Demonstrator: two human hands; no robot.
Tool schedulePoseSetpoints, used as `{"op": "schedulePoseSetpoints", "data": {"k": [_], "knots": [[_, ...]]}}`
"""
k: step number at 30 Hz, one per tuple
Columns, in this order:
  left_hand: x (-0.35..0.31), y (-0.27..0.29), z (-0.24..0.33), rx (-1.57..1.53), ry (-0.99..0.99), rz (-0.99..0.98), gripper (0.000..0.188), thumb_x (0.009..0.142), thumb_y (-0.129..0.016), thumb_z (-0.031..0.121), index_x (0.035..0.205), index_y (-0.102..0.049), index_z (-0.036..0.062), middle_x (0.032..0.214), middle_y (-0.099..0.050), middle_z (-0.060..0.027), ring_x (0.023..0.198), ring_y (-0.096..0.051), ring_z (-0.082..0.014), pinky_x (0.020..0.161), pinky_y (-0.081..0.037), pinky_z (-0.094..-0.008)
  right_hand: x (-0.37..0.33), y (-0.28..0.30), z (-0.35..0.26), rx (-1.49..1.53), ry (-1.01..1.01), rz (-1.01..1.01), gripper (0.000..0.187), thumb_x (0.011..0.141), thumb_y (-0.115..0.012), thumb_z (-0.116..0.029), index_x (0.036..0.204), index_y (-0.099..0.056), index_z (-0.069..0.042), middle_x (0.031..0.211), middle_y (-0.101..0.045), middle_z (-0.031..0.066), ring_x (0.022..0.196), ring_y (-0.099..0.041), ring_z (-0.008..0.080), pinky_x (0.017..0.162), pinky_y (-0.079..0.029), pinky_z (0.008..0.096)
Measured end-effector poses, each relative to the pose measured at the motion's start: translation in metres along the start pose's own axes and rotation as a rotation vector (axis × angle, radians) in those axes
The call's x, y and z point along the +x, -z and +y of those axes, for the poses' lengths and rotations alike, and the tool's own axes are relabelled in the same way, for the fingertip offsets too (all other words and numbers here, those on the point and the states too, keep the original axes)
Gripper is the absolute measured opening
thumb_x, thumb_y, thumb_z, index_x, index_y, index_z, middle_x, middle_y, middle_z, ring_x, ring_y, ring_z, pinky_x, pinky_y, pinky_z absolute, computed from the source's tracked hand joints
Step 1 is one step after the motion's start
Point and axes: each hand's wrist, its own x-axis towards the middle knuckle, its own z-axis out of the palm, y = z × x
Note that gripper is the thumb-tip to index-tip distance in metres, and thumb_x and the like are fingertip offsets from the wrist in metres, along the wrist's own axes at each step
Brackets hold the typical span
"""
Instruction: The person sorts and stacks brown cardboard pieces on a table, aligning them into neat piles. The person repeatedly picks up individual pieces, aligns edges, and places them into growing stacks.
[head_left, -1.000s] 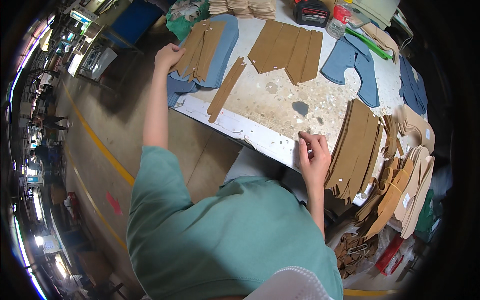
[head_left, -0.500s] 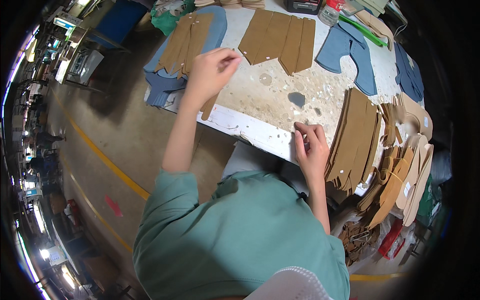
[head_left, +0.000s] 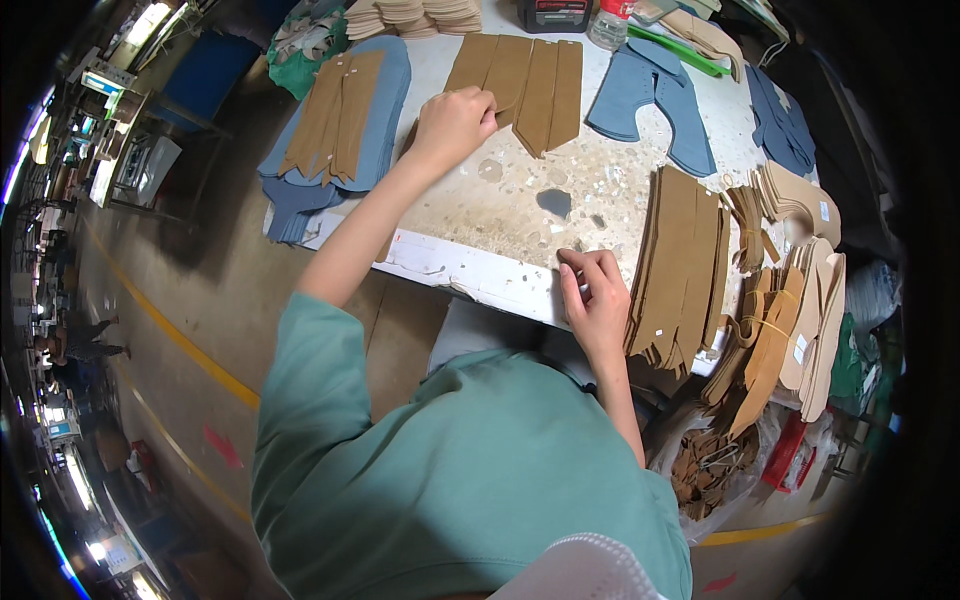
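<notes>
My left hand [head_left: 455, 128] reaches across to the near left end of a fanned row of brown leather pieces [head_left: 548, 92]. Its fingers are curled together at the row's edge; what they hold, if anything, is hidden. Under the left forearm, part of a brown strip [head_left: 384, 250] shows at the table's front edge. My right hand [head_left: 598, 296] rests on that edge with fingers bent and closed in, and I cannot make out anything in them. Right of it lies a thick stack of long brown leather pieces [head_left: 676, 262].
Brown strips [head_left: 335, 112] lie on blue pieces [head_left: 392, 100] at the left. Curved blue pieces [head_left: 655, 98], a clear bottle [head_left: 608, 28] and a green tray [head_left: 690, 58] are farther back. Tan bundles [head_left: 775, 335] crowd the right edge, above a bag of scraps [head_left: 712, 470].
My left hand has moved away from me, from above the bare tabletop onto the edge of the brown row. The right hand stays at the table edge. The whole view has shifted slightly.
</notes>
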Motion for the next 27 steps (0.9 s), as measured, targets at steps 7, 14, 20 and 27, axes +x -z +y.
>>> {"op": "schedulePoseSetpoints", "data": {"k": [7,14,20,27], "knots": [[-0.057,0.056,0.085,-0.46,-0.125,-0.404,0.01,0.081,-0.068,0.014,0.087,-0.069,0.0065,0.087,-0.07,-0.0102,0.078,-0.068,-0.0278,0.07,-0.054,-0.0358,0.021,-0.006,0.005,0.608,-0.292,-0.113,0.042,0.103,-0.049,-0.014,0.145,-0.046,-0.011,0.102,-0.066,0.0073,0.08,-0.061,0.0085,0.07,-0.049,0.0213],[-0.038,0.037,0.026,-0.031,0.113,-0.246,0.017,0.085,-0.067,0.018,0.095,-0.07,0.0052,0.094,-0.07,-0.0111,0.088,-0.068,-0.0294,0.076,-0.054,-0.0387,0.028,-0.012,0.003,0.125,-0.033,-0.101,0.043,0.089,-0.062,0.0,0.131,-0.06,-0.008,0.111,-0.063,0.0056,0.072,-0.055,0.0103,0.065,-0.047,0.024],[-0.02,0.006,-0.02,0.196,0.203,-0.201,0.026,0.078,-0.072,0.026,0.096,-0.071,0.0078,0.098,-0.07,-0.0128,0.089,-0.068,-0.032,0.078,-0.055,-0.0425,0.004,0.01,-0.003,0.053,-0.094,-0.004,0.038,0.087,-0.061,0.001,0.124,-0.063,-0.002,0.111,-0.062,0.0127,0.087,-0.065,0.0253,0.079,-0.052,0.0318],[0.002,0.013,-0.046,0.168,0.253,-0.17,0.021,0.078,-0.067,0.023,0.092,-0.076,0.0099,0.086,-0.073,-0.0128,0.082,-0.07,-0.031,0.075,-0.056,-0.04,-0.012,0.021,0.003,0.184,-0.156,-0.086,0.04,0.087,-0.061,0.002,0.126,-0.062,-0.005,0.105,-0.064,0.01,0.073,-0.063,0.016,0.069,-0.052,0.0278]]}}
